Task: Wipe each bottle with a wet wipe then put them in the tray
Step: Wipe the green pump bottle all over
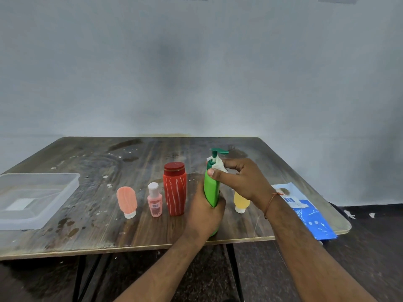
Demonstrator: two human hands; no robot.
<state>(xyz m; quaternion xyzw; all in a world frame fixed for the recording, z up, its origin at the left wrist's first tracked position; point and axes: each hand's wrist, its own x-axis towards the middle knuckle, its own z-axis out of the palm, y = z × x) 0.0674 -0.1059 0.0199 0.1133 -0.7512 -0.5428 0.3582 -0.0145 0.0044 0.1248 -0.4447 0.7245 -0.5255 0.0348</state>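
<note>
My left hand grips the lower body of a green pump bottle, held upright above the table's front. My right hand pinches a white wet wipe against the bottle's neck, just under the dark green pump head. To the left stand a red bottle, a small pink bottle and a peach tube on its cap. A yellow tube stands behind my right wrist, partly hidden. The clear plastic tray lies at the table's left edge with no bottles in it.
A blue wet wipe pack lies at the table's right front corner, overhanging the edge. The wooden table is stained and wet-looking in patches. A grey wall stands behind it; dark floor lies below.
</note>
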